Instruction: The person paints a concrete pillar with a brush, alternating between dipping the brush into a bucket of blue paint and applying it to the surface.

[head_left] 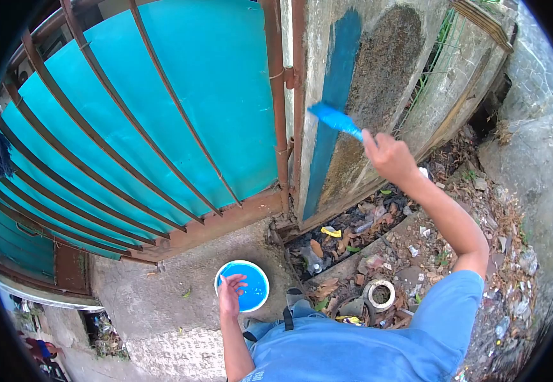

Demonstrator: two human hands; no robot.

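Observation:
My right hand (390, 156) is closed round the handle of a paintbrush (340, 121), its head covered in blue paint. The bristles rest against a concrete post, right by a painted blue stripe (320, 169) that runs down its face. My left hand (230, 294) hovers over a round white bucket (242, 261), fingers apart and nothing in them. Bright blue paint (257, 286) fills the bucket, which stands on the concrete floor near my feet; the hand hides part of it.
A turquoise gate (225, 76) with rusty brown bars (111, 83) rises on the left. Below the wall runs a ditch (353, 223) of leaves and litter. A white ring-shaped object (379, 296) lies among the debris. A grey rock-like slope (531, 159) borders the right.

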